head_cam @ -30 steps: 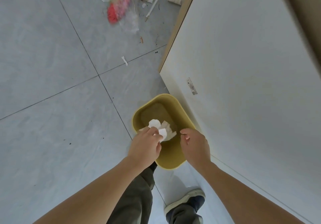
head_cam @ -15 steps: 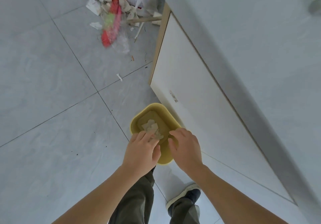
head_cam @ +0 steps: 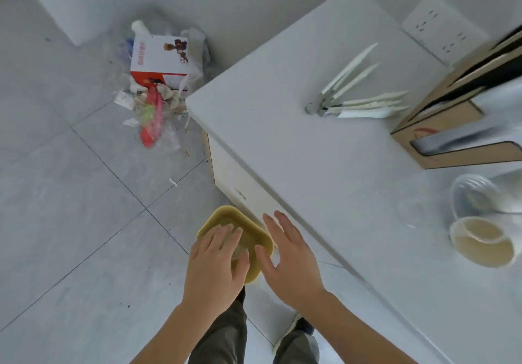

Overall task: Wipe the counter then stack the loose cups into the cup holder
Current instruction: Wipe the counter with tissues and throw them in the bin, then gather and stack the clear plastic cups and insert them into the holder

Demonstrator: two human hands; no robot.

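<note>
**Cups lying loose on the white bench while both hands hover over a bin**

Cups are sitting near the right edge of the bench [head_cam: 324, 166]: a clear plastic cup [head_cam: 471, 194] is lying on its side, and a paper cup [head_cam: 484, 243] is lying tipped just beside it, nearer the front edge, showing its beige inside. Behind them, a brown cardboard box [head_cam: 452, 121] is standing toward the back right corner. White plastic tongs [head_cam: 358, 95] are lying fanned out near the middle of the bench.

Down at floor level, a yellow bin [head_cam: 254, 236] is standing against the white cabinet front under the bench's front edge. The left hand [head_cam: 214, 265] is hanging over the bin with fingers spread flat, holding nothing. The right hand [head_cam: 288, 253] is hanging beside it, also wide and empty.

A pile of rubbish [head_cam: 152, 115] and a red-and-white carton [head_cam: 159, 61] are lying on the grey tiled floor past the bench's left corner.
</note>
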